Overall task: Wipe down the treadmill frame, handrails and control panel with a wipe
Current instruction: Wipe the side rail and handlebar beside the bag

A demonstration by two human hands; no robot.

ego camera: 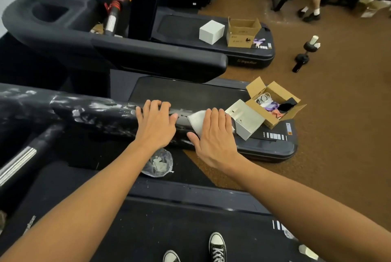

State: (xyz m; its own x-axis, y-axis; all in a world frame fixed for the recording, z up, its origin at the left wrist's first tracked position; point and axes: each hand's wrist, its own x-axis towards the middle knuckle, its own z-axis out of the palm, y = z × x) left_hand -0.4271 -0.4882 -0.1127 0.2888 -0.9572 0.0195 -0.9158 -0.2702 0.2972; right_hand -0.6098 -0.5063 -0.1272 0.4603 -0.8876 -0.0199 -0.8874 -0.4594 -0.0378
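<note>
I am pressing the wipe flat on the near handrail, at its end, under my right hand, whose fingers are lying straight over it. Beside the wipe, further up the handrail, my left hand is curling loosely over the top, bracing, holding nothing else. White smears are showing along the handrail beyond the left hand, so I judge long overlapping strokes with even pressure will be serving best. Past the handrail's end, a cardboard box is sitting on the next treadmill's deck.
</note>
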